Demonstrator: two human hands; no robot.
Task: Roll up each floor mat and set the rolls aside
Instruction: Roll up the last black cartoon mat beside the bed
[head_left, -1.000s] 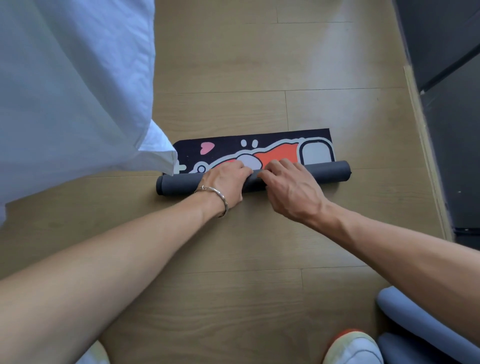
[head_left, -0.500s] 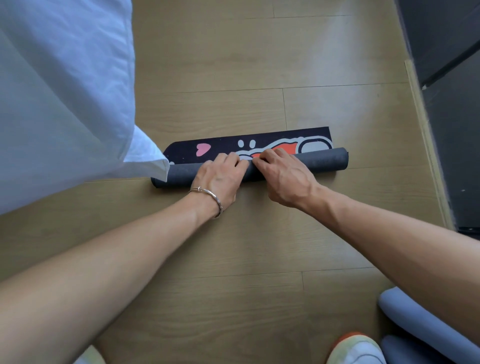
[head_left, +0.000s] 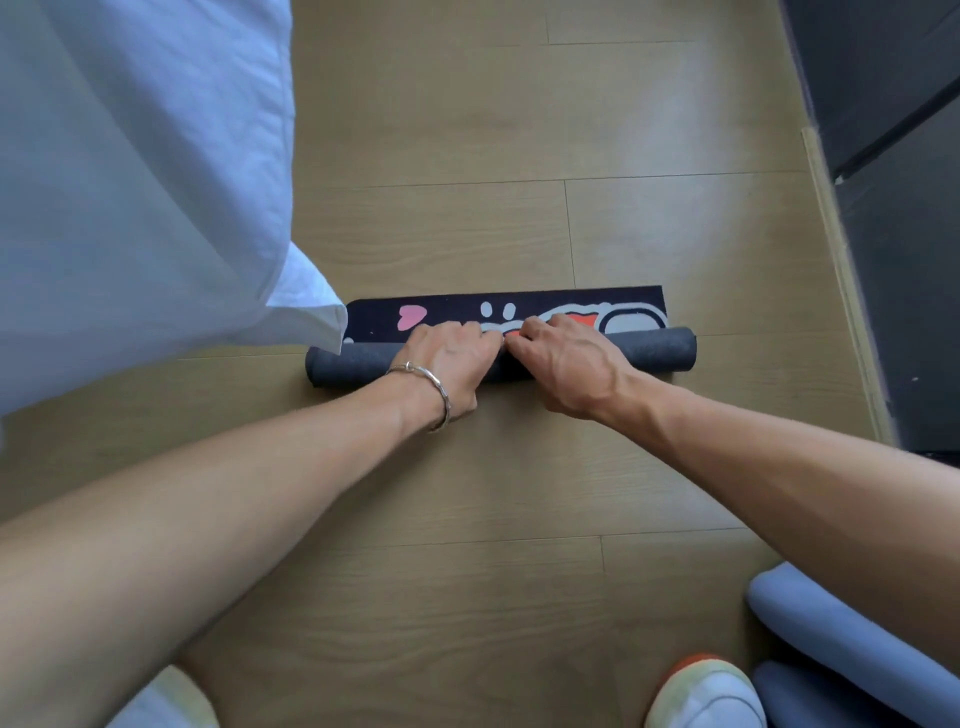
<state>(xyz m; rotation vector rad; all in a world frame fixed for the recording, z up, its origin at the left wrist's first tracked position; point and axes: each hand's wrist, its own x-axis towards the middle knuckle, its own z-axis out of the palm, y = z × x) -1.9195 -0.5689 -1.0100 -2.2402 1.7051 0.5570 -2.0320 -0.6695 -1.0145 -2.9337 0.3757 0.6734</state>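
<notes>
A floor mat (head_left: 660, 351) lies on the wooden floor, mostly rolled into a dark grey tube. Beyond the roll a narrow flat strip (head_left: 452, 306) shows black pile with a pink heart and white and red cartoon shapes. My left hand (head_left: 449, 361), a silver bangle on its wrist, and my right hand (head_left: 563, 364) sit side by side on the middle of the roll. Their fingers curl over its far side and grip it. The roll's left end reaches under the hanging white sheet.
A white bed sheet (head_left: 140, 182) hangs over the left side, its corner near the roll's left end. Dark furniture (head_left: 898, 208) and a skirting edge run along the right. Two blue-grey rolled mats (head_left: 841, 639) lie at bottom right beside my shoe (head_left: 706, 693).
The roll has advanced away from me over the mat, so the flat patterned strip is narrower. Both hands moved forward with it and stay together at its middle.
</notes>
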